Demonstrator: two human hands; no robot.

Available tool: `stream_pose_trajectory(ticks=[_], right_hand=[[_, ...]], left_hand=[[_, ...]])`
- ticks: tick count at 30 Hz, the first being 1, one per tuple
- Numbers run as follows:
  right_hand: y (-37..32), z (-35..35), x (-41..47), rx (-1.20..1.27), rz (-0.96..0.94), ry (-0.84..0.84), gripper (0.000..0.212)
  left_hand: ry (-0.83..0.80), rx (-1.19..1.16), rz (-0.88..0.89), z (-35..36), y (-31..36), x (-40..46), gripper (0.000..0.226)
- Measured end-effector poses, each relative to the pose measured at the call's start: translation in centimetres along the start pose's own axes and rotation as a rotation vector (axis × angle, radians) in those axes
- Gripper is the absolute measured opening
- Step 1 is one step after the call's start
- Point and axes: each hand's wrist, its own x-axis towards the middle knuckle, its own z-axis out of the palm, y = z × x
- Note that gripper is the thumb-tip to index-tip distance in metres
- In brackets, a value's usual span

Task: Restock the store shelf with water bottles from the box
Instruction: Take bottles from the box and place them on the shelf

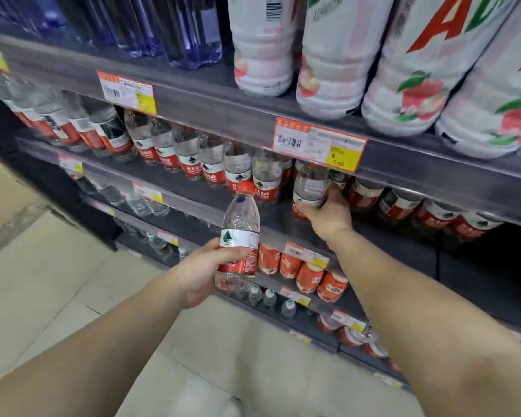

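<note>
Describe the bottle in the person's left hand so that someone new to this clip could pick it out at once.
Start at the dark store shelf lined with red-labelled water bottles. In front of it, lower centre, the left hand grips one water bottle around its lower half. Unlike its neighbours, it is off the shelf, held upright in the air, with its red cap fully visible.

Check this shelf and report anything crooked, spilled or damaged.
Nothing stands out: no spill or damage shows. The right hand grips a clear red-labelled water bottle on the grey shelf; the left hand holds another red-capped bottle upright in front.
</note>
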Motion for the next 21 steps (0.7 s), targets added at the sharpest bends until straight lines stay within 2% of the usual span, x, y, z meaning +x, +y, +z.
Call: stream_pose_trajectory(ticks=[6, 12, 16, 19, 21], right_hand=[[-0.1, 1.6, 0.5, -0.056, 0.058, 0.026, 0.063], [-0.3, 2.1, 1.9, -0.118, 0.069, -0.040, 0.064], [-0.4, 2.3, 2.3, -0.139, 0.068, -0.061, 0.064], [-0.5, 2.1, 1.4, -0.071, 0.120, -0.051, 0.072], [-0.6, 2.0, -0.7, 0.065, 0.160, 0.062, 0.074]], left_hand=[[-0.098, -0.018, -0.026, -1.8, 0.7, 1.0, 0.042], [-0.069, 0.023, -0.054, -3.0, 0.3, 1.3, 0.058], [-0.059, 0.036, -0.054, -3.0, 0.2, 1.4, 0.060], [-0.063, 0.044, -0.047, -2.2, 0.3, 1.3, 0.059], [-0.067, 0.036, -0.041, -1.4, 0.3, 1.3, 0.052]])
